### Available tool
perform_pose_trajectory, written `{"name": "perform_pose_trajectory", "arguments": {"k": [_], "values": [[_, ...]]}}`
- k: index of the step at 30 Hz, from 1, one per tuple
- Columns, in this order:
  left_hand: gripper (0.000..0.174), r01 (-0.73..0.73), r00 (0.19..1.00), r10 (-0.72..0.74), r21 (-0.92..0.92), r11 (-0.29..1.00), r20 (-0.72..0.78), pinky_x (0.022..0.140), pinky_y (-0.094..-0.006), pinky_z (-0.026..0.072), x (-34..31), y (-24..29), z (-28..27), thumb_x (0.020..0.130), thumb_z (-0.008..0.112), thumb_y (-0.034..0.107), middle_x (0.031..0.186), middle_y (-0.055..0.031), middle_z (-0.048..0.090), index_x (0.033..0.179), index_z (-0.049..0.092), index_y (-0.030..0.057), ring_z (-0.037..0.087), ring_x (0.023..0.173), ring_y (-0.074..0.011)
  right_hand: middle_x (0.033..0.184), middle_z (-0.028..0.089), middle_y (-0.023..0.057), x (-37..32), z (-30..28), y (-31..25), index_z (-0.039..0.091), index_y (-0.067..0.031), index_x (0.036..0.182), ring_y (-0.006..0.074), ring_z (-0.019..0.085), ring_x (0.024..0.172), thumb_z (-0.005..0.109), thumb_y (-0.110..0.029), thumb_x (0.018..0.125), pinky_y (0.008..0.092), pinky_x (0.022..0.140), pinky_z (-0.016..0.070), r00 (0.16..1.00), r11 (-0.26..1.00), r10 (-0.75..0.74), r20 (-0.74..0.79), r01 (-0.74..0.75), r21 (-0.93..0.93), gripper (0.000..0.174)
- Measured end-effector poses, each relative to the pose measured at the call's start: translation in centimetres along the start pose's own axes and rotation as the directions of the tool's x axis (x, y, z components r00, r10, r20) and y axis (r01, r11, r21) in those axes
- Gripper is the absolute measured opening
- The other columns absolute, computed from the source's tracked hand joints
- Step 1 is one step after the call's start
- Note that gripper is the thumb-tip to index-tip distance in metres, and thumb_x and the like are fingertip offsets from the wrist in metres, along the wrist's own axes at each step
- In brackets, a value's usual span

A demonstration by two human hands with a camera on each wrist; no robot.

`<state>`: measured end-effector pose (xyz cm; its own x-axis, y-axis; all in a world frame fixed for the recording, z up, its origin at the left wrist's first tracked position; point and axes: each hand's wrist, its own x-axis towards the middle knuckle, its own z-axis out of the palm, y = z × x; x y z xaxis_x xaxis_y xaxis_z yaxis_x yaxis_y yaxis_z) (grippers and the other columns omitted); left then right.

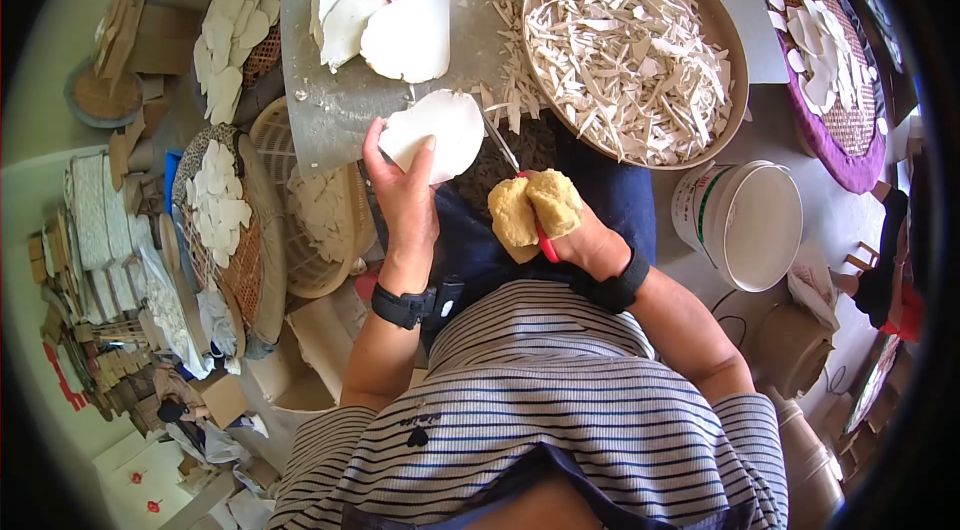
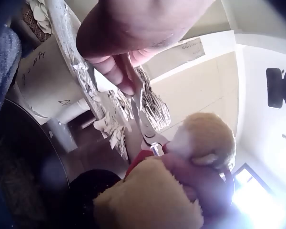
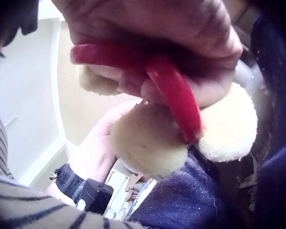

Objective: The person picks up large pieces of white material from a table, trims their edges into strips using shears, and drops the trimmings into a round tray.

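The left hand (image 1: 408,200) pinches a thin white rounded sheet (image 1: 447,135) between thumb and fingers, near the table's front edge. In the right hand (image 1: 592,242) are red-handled scissors (image 1: 546,246), the fingers curled through the handles (image 3: 174,95). Yellow spongy padding (image 1: 553,202) covers parts of the handles or fingers. The metal blades (image 1: 502,144) point up at the sheet's right edge; in the left wrist view the blades (image 2: 144,125) meet the sheet's edge just below the left fingertips. Whether they touch it in the head view I cannot tell.
On the grey table (image 1: 470,40) lie more white sheets (image 1: 405,35) at left and a round tray (image 1: 737,50) of white strips at right. A white bucket (image 1: 690,200) stands below right. Baskets (image 1: 262,135) with white pieces stand at left, another (image 1: 850,145) at far right.
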<state>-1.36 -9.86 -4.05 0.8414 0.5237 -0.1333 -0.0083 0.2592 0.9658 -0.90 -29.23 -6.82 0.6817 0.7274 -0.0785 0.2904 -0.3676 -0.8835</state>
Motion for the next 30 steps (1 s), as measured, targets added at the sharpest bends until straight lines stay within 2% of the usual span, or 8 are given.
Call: {"name": "perform_pose_trajectory", "arguments": {"k": [3, 6, 10, 13, 16, 23, 24, 30], "values": [[0.058, 0.023, 0.999, -0.023, 0.01, 1.0, 0.023, 0.086, -0.0343, 0.0497, 0.1, 0.8, 0.5, 0.083, 0.057, -0.002, 0.122, -0.0127, 0.046, 0.133, 0.028, 0.0068, 0.051, 0.108, -0.0216, 0.084, 0.062, 0.0118, 0.4, 0.5, 0.2, 0.059, -0.0049, 0.09, 0.0312, 0.059, 0.082, 0.061, -0.013, 0.075, 0.0369, 0.074, 0.0482, 0.964, 0.969, -0.121, -0.236, 0.166, 0.181, 0.017], [0.06, 0.056, 0.991, -0.063, 0.064, 0.996, 0.12, 0.085, -0.0344, 0.0501, 0.5, 1.4, 0.3, 0.083, 0.057, -0.002, 0.122, -0.0126, 0.046, 0.134, 0.027, 0.0075, 0.052, 0.108, -0.0209, 0.089, 0.061, 0.013, 0.6, 1.1, 1.3, 0.059, -0.0047, 0.094, 0.0327, 0.058, 0.087, 0.061, -0.011, 0.074, 0.0379, 0.078, 0.0471, 0.916, 0.96, -0.278, -0.288, 0.273, -0.057, 0.021], [0.062, 0.164, 0.959, -0.176, 0.07, 0.984, 0.223, 0.084, -0.0333, 0.0508, 0.3, 2.0, 0.5, 0.083, 0.057, -0.002, 0.122, -0.0123, 0.046, 0.135, 0.026, 0.0078, 0.053, 0.107, -0.0196, 0.095, 0.06, 0.0152, 0.8, -0.9, 0.8, 0.058, -0.0037, 0.098, 0.0336, 0.056, 0.093, 0.059, -0.011, 0.075, 0.0379, 0.082, 0.0465, 0.98, 0.987, -0.159, -0.117, 0.155, -0.036, 0.024], [0.062, 0.01, 0.997, -0.012, 0.037, 0.999, 0.078, 0.077, -0.0304, 0.0532, 0.2, 0.5, 0.9, 0.082, 0.058, -0.002, 0.122, -0.0133, 0.046, 0.134, 0.026, 0.0055, 0.055, 0.1, -0.018, 0.093, 0.058, 0.0113, 0.6, -0.3, 1.3, 0.053, -0.004, 0.099, 0.0255, 0.058, 0.086, 0.064, -0.006, 0.075, 0.0344, 0.073, 0.0446, 0.974, 0.971, -0.178, -0.14, 0.197, 0.136, 0.027], [0.062, -0.08, 0.997, 0.08, 0.018, 0.997, 0.016, 0.079, -0.0294, 0.052, 0.2, -1.1, 1.4, 0.082, 0.058, -0.002, 0.121, -0.012, 0.047, 0.135, 0.026, 0.0051, 0.054, 0.102, -0.0178, 0.099, 0.06, 0.0108, 0.3, 1.0, 2.4, 0.051, -0.0027, 0.109, 0.024, 0.058, 0.093, 0.064, -0.01, 0.08, 0.0316, 0.082, 0.0453, 0.985, 0.989, -0.129, -0.114, 0.136, 0.058, 0.033], [0.059, 0.013, 0.991, -0.021, 0.063, 0.998, 0.134, 0.088, -0.0277, 0.0462, 0.8, -0.3, 1.1, 0.082, 0.057, -0.002, 0.124, -0.0112, 0.047, 0.135, 0.03, 0.0005, 0.052, 0.107, -0.0163, 0.102, 0.061, 0.0099, -0.3, 0.0, 0.5, 0.052, -0.0041, 0.114, 0.0238, 0.057, 0.1, 0.062, -0.015, 0.083, 0.0332, 0.089, 0.0435, 0.998, 0.988, -0.009, -0.07, 0.019, 0.153, 0.034], [0.058, 0.015, 0.982, -0.029, 0.074, 0.997, 0.184, 0.087, -0.0271, 0.0463, 0.9, -0.4, 0.8, 0.082, 0.057, -0.002, 0.125, -0.0112, 0.046, 0.134, 0.031, -0.0004, 0.052, 0.107, -0.0156, 0.103, 0.061, 0.0114, 0.0, -0.1, 1.0, 0.053, -0.004, 0.112, 0.0258, 0.057, 0.098, 0.061, -0.015, 0.082, 0.0347, 0.089, 0.0429, 0.984, 0.985, -0.156, -0.085, 0.162, 0.065, 0.033], [0.055, 0.085, 0.972, -0.099, 0.07, 0.994, 0.215, 0.09, -0.0277, 0.0446, 1.5, -0.3, -0.1, 0.082, 0.058, -0.002, 0.121, -0.0094, 0.051, 0.132, 0.036, -0.0015, 0.052, 0.106, -0.014, 0.104, 0.061, 0.0106, -0.2, 0.3, 1.6, 0.055, -0.0048, 0.111, 0.0255, 0.057, 0.099, 0.061, -0.013, 0.082, 0.0339, 0.089, 0.0433, 0.995, 0.994, -0.092, -0.049, 0.094, 0.046, 0.031]]}}
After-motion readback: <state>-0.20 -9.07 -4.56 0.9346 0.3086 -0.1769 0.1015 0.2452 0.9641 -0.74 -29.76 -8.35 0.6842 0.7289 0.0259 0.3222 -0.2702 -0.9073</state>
